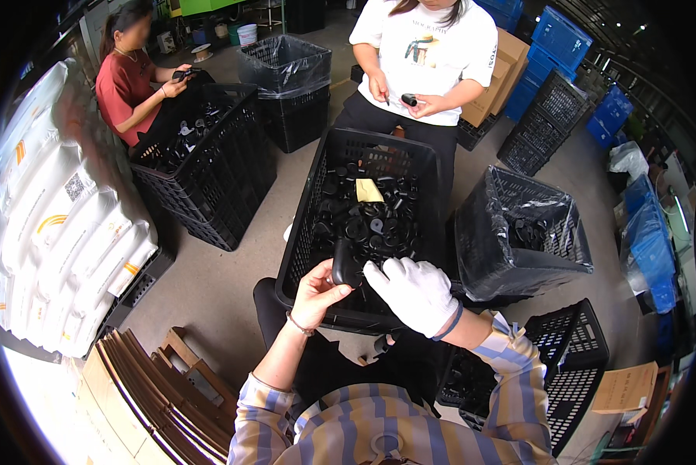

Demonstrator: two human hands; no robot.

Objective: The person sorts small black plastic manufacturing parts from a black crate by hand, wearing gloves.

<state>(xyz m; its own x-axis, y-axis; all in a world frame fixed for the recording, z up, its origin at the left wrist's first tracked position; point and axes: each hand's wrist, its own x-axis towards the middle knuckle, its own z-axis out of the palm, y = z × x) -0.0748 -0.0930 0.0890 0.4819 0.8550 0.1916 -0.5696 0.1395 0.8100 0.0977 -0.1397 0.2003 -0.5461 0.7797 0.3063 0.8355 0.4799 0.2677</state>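
Note:
My bare left hand (315, 297) grips a rounded black plastic part (342, 262) over the near end of a black crate (304, 208). Beside that part is my right hand (416, 293) in a white glove, its fingers curled and pinched together; what they hold, if anything, is too small to make out. Heaped in the crate are many small black plastic parts (377, 225), with a yellow piece (369, 191) lying on top. Both hands hide some of the heap below them.
Across the crate a person (421, 58) holds a black part. Another person (131, 85) works at stacked crates (224, 186). To my right stands a bag-lined crate (491, 256) with black parts. White sacks (69, 209) and flat cardboard (123, 403) are on my left.

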